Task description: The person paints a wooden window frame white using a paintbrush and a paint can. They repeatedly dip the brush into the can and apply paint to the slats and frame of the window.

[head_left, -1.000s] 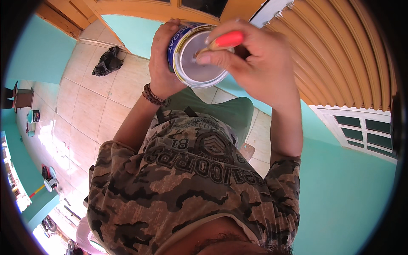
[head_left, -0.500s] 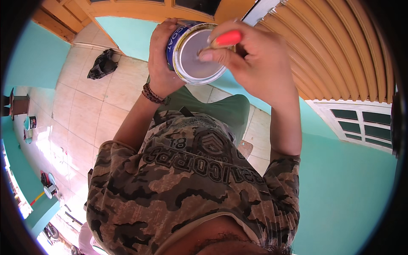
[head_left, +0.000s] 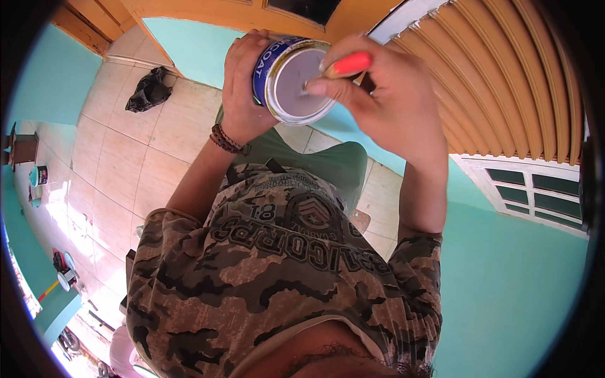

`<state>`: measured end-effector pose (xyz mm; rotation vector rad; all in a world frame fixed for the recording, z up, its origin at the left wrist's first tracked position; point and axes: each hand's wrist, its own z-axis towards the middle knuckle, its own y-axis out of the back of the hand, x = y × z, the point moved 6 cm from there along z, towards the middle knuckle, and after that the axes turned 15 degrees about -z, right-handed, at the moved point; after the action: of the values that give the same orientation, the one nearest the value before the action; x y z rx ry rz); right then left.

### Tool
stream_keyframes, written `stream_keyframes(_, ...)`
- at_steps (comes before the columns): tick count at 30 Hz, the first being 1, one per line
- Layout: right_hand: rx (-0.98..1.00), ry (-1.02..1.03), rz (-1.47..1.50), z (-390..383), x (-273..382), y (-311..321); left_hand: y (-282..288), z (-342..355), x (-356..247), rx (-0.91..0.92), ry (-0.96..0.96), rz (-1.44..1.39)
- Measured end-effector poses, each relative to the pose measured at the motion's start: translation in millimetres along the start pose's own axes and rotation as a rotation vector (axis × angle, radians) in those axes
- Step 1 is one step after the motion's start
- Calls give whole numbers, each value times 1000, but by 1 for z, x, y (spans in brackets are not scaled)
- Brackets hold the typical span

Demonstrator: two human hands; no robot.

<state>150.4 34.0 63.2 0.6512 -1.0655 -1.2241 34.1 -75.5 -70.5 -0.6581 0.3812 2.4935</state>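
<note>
A blue-labelled paint can (head_left: 262, 75) is held up in front of me, its round mouth toward me. Inside its smeared metal rim a grey surface (head_left: 296, 91) shows. My left hand (head_left: 246, 85) wraps round the can's left side, a dark beaded bracelet at its wrist. Over the can's mouth my right hand (head_left: 384, 94) is closed in a pinch on a red-ended tool (head_left: 351, 63). The tool's lower tip lies against or in the grey surface; I cannot tell which, and its exact kind is partly hidden by my fingers.
A crumpled black plastic bag (head_left: 149, 89) lies on the tiled floor (head_left: 120, 157). Orange ridged panelling (head_left: 498, 82) and a white-framed window (head_left: 523, 189) are at the right. A turquoise wall (head_left: 510, 283) stands below them. Small containers (head_left: 39, 176) sit far left.
The can and both hands have shifted slightly right in the picture. My right hand and the red-ended tool have moved a little lower and right over the can's mouth.
</note>
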Motion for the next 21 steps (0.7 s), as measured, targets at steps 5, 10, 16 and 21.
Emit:
stream_keyframes(5,-18,-47,151,-1,0,2,3,2,-3,27,-26,55)
stream_keyframes(10,-26,7,144,-2,1,-7,2,-1,1,-40,-43,-12)
stream_keyframes(16,-65,-43,112,-3,3,-9,3,-1,-3,-16,-45,56)
stream_keyframes(21,-47,-125,106,-6,-6,-19,5,-1,-5,1,-1,81)
